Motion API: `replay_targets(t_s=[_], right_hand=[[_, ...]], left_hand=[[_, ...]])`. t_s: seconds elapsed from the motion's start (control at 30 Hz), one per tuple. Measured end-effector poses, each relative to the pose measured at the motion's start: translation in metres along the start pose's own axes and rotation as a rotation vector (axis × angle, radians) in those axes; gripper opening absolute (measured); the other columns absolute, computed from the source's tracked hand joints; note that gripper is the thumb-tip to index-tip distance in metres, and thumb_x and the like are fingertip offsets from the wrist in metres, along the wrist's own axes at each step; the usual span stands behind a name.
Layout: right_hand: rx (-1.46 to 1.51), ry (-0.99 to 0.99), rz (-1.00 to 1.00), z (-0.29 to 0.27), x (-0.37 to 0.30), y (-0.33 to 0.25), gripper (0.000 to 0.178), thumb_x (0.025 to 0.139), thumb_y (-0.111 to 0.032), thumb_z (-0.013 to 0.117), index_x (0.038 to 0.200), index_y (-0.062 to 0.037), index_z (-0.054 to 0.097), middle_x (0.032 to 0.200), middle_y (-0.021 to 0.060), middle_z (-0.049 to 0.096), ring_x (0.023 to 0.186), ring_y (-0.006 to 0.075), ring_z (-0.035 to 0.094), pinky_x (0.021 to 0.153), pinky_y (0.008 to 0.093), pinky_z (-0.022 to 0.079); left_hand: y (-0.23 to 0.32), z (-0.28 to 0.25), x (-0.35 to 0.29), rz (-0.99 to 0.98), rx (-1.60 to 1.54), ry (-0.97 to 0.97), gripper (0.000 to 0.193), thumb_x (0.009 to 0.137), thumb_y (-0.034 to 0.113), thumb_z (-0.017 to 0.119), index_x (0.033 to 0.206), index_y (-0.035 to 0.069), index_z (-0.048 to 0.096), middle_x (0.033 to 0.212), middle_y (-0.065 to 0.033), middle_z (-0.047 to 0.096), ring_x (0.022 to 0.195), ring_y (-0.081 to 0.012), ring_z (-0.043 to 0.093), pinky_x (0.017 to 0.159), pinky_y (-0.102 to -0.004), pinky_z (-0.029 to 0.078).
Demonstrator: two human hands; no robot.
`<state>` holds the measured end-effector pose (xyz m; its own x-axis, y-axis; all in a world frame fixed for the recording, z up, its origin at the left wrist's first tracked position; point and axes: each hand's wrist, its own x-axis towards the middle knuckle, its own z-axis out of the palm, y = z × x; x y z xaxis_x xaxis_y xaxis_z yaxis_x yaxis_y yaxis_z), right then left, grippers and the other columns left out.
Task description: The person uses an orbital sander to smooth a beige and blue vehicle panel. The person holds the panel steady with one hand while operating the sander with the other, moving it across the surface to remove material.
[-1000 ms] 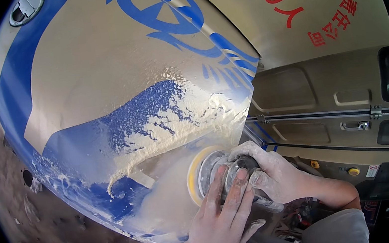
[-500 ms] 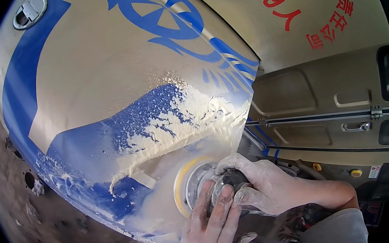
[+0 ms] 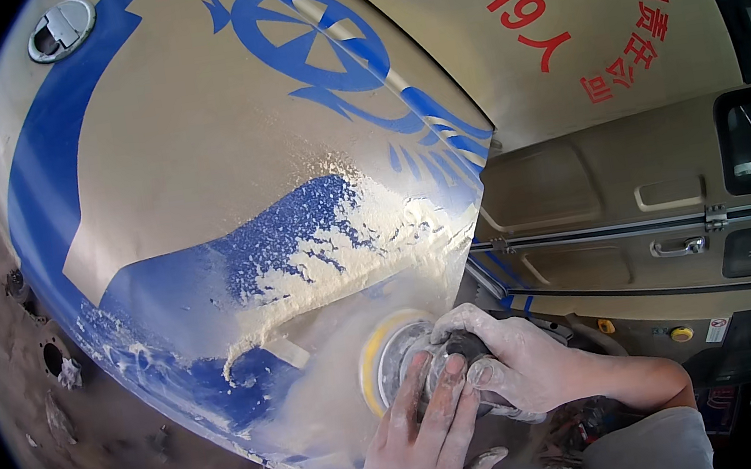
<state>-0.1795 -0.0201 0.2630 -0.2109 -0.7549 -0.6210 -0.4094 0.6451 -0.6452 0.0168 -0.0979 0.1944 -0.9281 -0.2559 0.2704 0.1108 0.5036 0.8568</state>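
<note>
A round sander (image 3: 406,358) with a yellow-edged pad lies against the lower part of a beige and blue vehicle panel (image 3: 183,181). My right hand (image 3: 526,362), dusted white, is wrapped round the sander's body from the right, thumb bent over it. My left hand (image 3: 421,441) comes from below; its fingers press on the sander's top while its thumb stands off to the side. Pale filler dust (image 3: 343,278) lies in a rough band above the pad. Around the pad the surface is sanded to a hazy grey-white. The pad's working face is hidden.
A beige vehicle side with red lettering (image 3: 516,5) rises at the upper right. Below it are a door panel with a handle (image 3: 678,246) and a yellow button (image 3: 682,334). A round flush latch (image 3: 61,30) sits at upper left. Dirty ground (image 3: 138,464) with debris shows lower left.
Both hands and the sander have shifted a little to the right along the panel's lower part. The view has moved slightly too. The grip looks the same.
</note>
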Motion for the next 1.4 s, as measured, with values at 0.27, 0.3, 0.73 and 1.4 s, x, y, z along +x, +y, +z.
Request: replay_targets(t_s=[0.27, 0.3, 0.73, 1.4], right_hand=[[-0.014, -0.014, 0.125, -0.007, 0.011, -0.016, 0.074, 0.100, -0.065, 0.048, 0.140, -0.0020, 0.044, 0.117, 0.0232, 0.066, 0.106, 0.0417, 0.067, 0.094, 0.0415, 0.051], [-0.019, 0.017, 0.128, -0.003, 0.004, -0.009, 0.074, 0.101, -0.065, 0.048, 0.140, -0.0020, 0.044, 0.117, 0.0235, 0.066, 0.105, 0.0423, 0.067, 0.094, 0.0414, 0.051], [-0.029, -0.010, -0.047, 0.002, 0.009, -0.016, 0.053, 0.105, -0.041, 0.054, 0.139, -0.0013, 0.042, 0.105, 0.0280, 0.069, 0.102, 0.0492, 0.066, 0.087, 0.0503, 0.052], [-0.042, 0.144, -0.085, 0.000, 0.003, 0.008, 0.054, 0.108, -0.048, 0.044, 0.133, 0.0002, 0.046, 0.084, 0.0249, 0.066, 0.081, 0.0440, 0.067, 0.075, 0.0443, 0.051]], left_hand=[[-0.009, -0.007, 0.009, -0.011, 0.013, 0.036, 0.092, 0.087, 0.042, 0.074, 0.154, -0.005, 0.033, 0.162, -0.0270, 0.030, 0.143, -0.0516, 0.035, 0.115, -0.0576, 0.035], [-0.006, -0.008, 0.005, -0.012, 0.013, 0.033, 0.092, 0.086, 0.041, 0.074, 0.154, -0.005, 0.033, 0.162, -0.0270, 0.030, 0.143, -0.0515, 0.035, 0.115, -0.0573, 0.035], [0.000, -0.017, 0.005, -0.013, 0.017, 0.076, 0.097, 0.083, 0.044, 0.076, 0.154, -0.006, 0.033, 0.163, -0.0260, 0.030, 0.145, -0.0498, 0.033, 0.116, -0.0596, 0.033], [-0.011, -0.006, 0.021, 0.036, 0.055, -0.017, 0.093, 0.090, 0.050, 0.071, 0.148, -0.013, 0.035, 0.155, -0.0316, 0.037, 0.140, -0.0523, 0.042, 0.108, -0.0552, 0.043]])
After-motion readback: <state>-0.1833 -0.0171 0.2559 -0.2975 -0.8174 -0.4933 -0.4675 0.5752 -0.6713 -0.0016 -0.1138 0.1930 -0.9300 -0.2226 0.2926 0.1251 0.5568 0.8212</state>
